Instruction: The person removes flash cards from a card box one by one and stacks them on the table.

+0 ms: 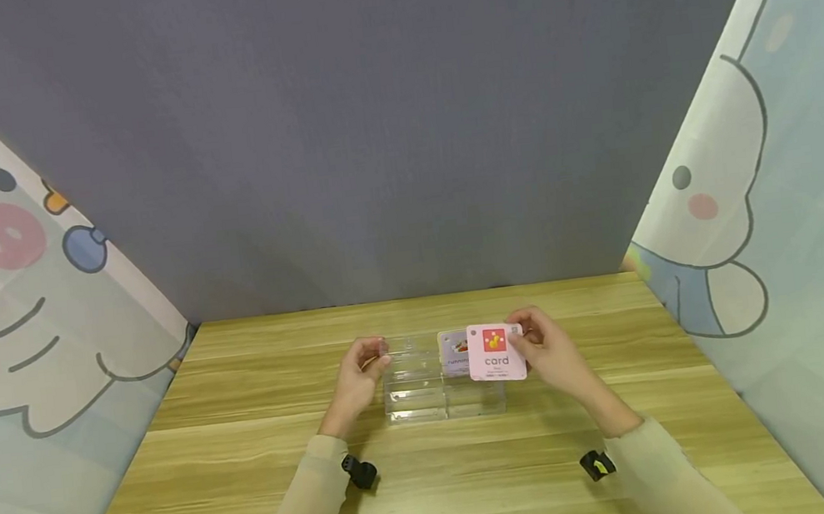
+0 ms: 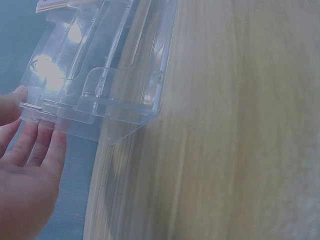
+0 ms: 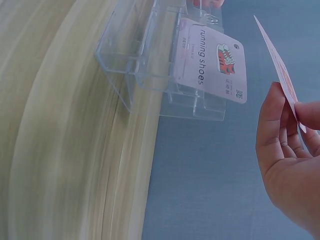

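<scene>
Nearest the viewer, two forearms in pale sleeves reach over a wooden desk [image 1: 254, 475], each carrying a small black wrist-mounted device. Beyond them, near the middle of the desk, stands a clear plastic tiered card holder [image 1: 436, 380] with several stepped slots.

The left hand [image 1: 360, 375] meets the holder's left end. In the left wrist view its fingers [image 2: 37, 145] lie nearly straight, their tips against the holder's outer edge [image 2: 95, 107]; none curls round the plastic, so the hand is spread and merely steadies the holder.

The right hand [image 1: 553, 351] is at the holder's right end, thumb and fingers pinching a pink card [image 1: 496, 353] by its right edge. The card bears a red square picture above the word "card" and faces the viewer, held upright in front of the holder's upper right part. The right wrist view shows it edge-on [image 3: 280, 70], gripped between thumb and fingertips [image 3: 280, 125] and apart from the holder.

A second card [image 3: 212, 62], printed "running shoes" with a red shoe, stands in a rear slot of the holder, just left of and partly behind the pink card.

Farthest away, a grey-blue backdrop [image 1: 398, 124] closes the scene, flanked by curtains [image 1: 16, 290] with cartoon figures.
</scene>
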A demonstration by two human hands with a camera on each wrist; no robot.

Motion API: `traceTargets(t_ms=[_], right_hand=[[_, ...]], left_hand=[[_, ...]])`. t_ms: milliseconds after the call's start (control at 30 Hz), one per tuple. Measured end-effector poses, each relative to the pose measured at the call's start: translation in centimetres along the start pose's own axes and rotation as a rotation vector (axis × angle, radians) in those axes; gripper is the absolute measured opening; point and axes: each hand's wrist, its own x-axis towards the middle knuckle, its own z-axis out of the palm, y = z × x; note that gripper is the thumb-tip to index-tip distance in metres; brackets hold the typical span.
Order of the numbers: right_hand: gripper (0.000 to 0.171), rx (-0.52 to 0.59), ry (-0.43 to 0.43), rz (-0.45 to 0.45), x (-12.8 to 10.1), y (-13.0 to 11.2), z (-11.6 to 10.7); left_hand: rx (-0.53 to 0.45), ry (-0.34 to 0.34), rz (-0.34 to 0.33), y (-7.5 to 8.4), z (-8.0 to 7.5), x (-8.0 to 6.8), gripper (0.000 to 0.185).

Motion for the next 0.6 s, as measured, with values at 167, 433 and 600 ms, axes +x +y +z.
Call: traceTargets(t_ms=[167,433,600], right_hand=[[0.022,-0.01,0.005,0.012,-0.3,0.1,-0.3],[0.022,-0.011,-0.002,0.022,-0.8,0.6,-0.7],[0.022,0.013,-0.022,0.036,-1.1,0.9,-0.8]], left_hand=[[0.007,-0.005,0.003,-0.1,-0.1,0.1,0.029],[0.019,-0.013,-0.001,0.0,-0.2,0.1,0.032],[0.024,-0.013,-0.007,0.0,-0.2,-0.1,0.031]])
